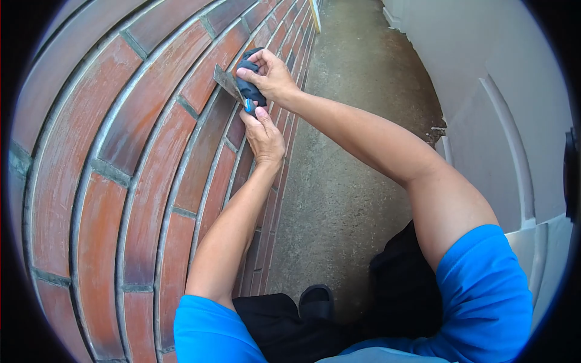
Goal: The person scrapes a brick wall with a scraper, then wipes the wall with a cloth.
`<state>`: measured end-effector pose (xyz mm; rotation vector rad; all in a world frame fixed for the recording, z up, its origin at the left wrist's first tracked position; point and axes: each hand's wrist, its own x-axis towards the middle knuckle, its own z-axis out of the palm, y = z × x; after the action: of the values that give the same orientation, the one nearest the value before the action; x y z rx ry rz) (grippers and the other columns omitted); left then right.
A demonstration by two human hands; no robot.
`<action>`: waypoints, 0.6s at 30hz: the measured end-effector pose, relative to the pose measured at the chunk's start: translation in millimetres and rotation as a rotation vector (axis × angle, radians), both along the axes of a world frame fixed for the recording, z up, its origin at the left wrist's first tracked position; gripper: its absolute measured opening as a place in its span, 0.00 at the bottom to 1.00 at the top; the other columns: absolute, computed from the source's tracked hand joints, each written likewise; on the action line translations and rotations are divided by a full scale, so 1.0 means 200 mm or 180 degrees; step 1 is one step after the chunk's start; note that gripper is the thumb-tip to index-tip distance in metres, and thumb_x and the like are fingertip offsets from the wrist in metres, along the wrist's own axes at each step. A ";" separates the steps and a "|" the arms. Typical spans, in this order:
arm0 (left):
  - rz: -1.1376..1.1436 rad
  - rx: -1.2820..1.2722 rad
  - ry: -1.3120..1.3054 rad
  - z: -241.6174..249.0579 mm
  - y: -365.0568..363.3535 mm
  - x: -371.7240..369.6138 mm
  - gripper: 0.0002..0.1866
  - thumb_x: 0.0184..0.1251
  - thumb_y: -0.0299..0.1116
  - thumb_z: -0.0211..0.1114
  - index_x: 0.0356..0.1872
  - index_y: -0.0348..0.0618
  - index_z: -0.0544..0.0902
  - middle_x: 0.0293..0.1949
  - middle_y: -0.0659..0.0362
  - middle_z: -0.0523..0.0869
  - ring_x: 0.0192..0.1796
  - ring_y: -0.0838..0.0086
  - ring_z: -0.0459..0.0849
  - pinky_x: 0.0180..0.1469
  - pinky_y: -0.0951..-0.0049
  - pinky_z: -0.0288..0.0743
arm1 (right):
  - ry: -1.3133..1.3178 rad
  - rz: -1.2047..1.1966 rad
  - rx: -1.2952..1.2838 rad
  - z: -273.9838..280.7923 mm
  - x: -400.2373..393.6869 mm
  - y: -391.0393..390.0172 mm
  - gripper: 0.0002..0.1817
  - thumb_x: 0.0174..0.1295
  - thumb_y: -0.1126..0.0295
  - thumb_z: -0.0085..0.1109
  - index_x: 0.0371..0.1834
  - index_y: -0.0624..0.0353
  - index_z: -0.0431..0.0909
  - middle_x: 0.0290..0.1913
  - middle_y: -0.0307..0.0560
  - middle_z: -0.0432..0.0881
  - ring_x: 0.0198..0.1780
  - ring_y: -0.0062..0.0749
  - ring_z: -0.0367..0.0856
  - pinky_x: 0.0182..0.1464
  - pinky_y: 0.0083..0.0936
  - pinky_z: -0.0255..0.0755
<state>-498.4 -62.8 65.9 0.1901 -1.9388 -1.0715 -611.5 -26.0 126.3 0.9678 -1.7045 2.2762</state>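
In the head view my left hand [265, 140] grips the blue-and-dark handle of a putty knife [228, 83]. Its flat metal blade points up and to the left, in front of the brick wall [157, 139]. Above it, my right hand [275, 77] pinches a bunched dark cloth [250, 89] with thumb and fingers. The cloth lies right alongside the blade and reaches down toward the handle. Both hands are close together at the wall, and part of the handle is hidden by my left fingers.
Long red-brown bricks with grey joints and whitish smears run along the left. A concrete floor [339, 206] stretches ahead as a narrow passage. Pale grey panels [484, 109] stand on the right. One dark shoe [316, 300] shows below me.
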 end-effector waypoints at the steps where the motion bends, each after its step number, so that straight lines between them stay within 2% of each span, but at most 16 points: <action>1: 0.0022 -0.0029 -0.0027 0.00 0.00 0.00 0.24 0.83 0.48 0.41 0.59 0.34 0.68 0.42 0.48 0.84 0.41 0.65 0.82 0.47 0.62 0.75 | -0.0565 -0.0132 -0.0194 0.01 0.00 -0.01 0.20 0.56 0.61 0.76 0.44 0.61 0.78 0.36 0.43 0.83 0.38 0.25 0.81 0.42 0.26 0.77; 2: 0.0053 -0.0068 -0.0055 0.00 0.00 0.00 0.24 0.83 0.48 0.41 0.58 0.34 0.69 0.42 0.48 0.84 0.40 0.65 0.82 0.47 0.62 0.75 | -0.0789 -0.0312 -0.0164 0.02 0.00 -0.04 0.20 0.56 0.60 0.76 0.44 0.60 0.79 0.36 0.44 0.84 0.38 0.26 0.82 0.43 0.28 0.77; 4: 0.0090 -0.0115 -0.0020 0.02 0.01 0.00 0.25 0.83 0.48 0.42 0.58 0.32 0.69 0.43 0.43 0.83 0.43 0.56 0.83 0.49 0.57 0.74 | -0.1262 -0.0645 -0.0123 0.05 0.02 -0.07 0.20 0.57 0.59 0.75 0.43 0.60 0.79 0.36 0.47 0.85 0.39 0.29 0.84 0.43 0.30 0.78; 5: 0.0146 -0.0167 0.0008 0.03 0.01 0.00 0.25 0.83 0.48 0.42 0.58 0.32 0.68 0.44 0.42 0.83 0.44 0.52 0.83 0.50 0.56 0.73 | -0.1201 -0.0763 -0.0065 0.02 0.04 -0.07 0.20 0.56 0.58 0.75 0.43 0.60 0.79 0.36 0.47 0.85 0.39 0.33 0.84 0.45 0.33 0.78; 6: 0.0197 -0.0206 0.0037 0.03 0.02 0.00 0.25 0.83 0.48 0.42 0.57 0.31 0.68 0.44 0.40 0.82 0.45 0.49 0.83 0.50 0.54 0.72 | -0.0707 -0.1039 -0.0145 0.01 0.07 -0.10 0.19 0.57 0.61 0.72 0.44 0.61 0.79 0.40 0.51 0.84 0.43 0.39 0.83 0.48 0.35 0.77; 9: 0.0161 -0.0203 -0.0007 0.02 0.02 0.03 0.25 0.82 0.48 0.42 0.57 0.30 0.68 0.45 0.36 0.81 0.48 0.43 0.82 0.52 0.51 0.70 | 0.0330 -0.1076 0.0001 0.03 0.17 -0.03 0.17 0.57 0.67 0.66 0.47 0.61 0.79 0.48 0.57 0.80 0.50 0.50 0.81 0.55 0.38 0.74; 12: 0.0090 -0.0144 -0.0190 -0.01 0.02 0.03 0.25 0.82 0.48 0.42 0.55 0.30 0.68 0.43 0.37 0.82 0.45 0.45 0.82 0.49 0.52 0.71 | 0.0801 -0.1093 -0.0009 0.01 0.14 0.00 0.17 0.57 0.68 0.65 0.50 0.61 0.80 0.47 0.57 0.80 0.52 0.53 0.81 0.56 0.40 0.74; 13: 0.0072 -0.0140 -0.0208 -0.02 0.02 0.02 0.25 0.82 0.48 0.42 0.55 0.31 0.69 0.42 0.39 0.82 0.43 0.47 0.82 0.48 0.53 0.72 | 0.0917 -0.1318 0.0154 0.01 0.11 -0.01 0.19 0.61 0.67 0.64 0.55 0.60 0.81 0.49 0.55 0.83 0.51 0.50 0.84 0.56 0.36 0.75; 18: 0.0048 -0.0173 -0.0052 -0.08 0.05 -0.07 0.23 0.83 0.48 0.42 0.55 0.33 0.69 0.38 0.47 0.84 0.37 0.59 0.82 0.44 0.59 0.74 | 0.0414 -0.1745 0.0096 0.04 -0.13 -0.11 0.19 0.64 0.68 0.60 0.59 0.58 0.82 0.57 0.56 0.83 0.60 0.50 0.81 0.65 0.33 0.72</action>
<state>-513.3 -52.1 50.3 0.1838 -1.9758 -1.0091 -637.2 -48.1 133.4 0.5440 -1.6904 1.7988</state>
